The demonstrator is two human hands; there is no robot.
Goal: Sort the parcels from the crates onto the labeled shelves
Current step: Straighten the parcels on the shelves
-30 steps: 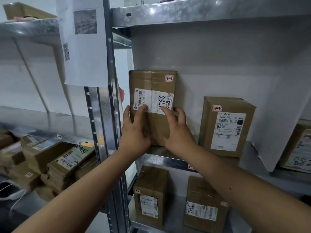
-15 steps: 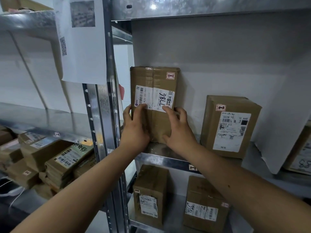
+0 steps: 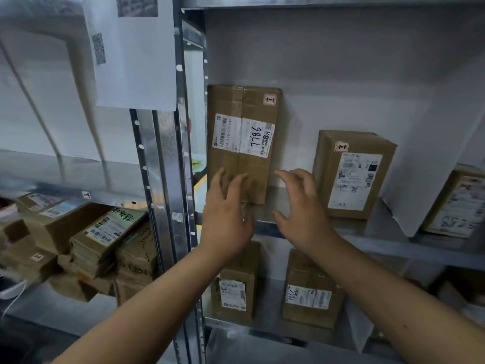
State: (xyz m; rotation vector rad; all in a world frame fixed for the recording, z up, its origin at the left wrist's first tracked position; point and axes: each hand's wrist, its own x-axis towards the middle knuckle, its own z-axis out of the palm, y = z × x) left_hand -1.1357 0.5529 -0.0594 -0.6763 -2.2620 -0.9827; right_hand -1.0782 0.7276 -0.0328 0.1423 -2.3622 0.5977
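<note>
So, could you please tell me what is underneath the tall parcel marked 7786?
The tall parcel stands upright on the metal shelf. The left hand covers its lower left corner, hiding the contact there.

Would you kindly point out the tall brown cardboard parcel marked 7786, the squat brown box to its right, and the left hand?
Tall brown cardboard parcel marked 7786 [image 3: 242,135]: head view, white label.
Squat brown cardboard box [image 3: 353,174]: head view, front face.
Left hand [image 3: 225,219]: head view, back of hand.

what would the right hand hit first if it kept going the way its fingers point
Probably the right edge of the tall parcel. The right hand is open, its fingers aimed up and left toward that edge, apart from it. Depth is unclear, so they could instead slip past it to the back wall.
</note>
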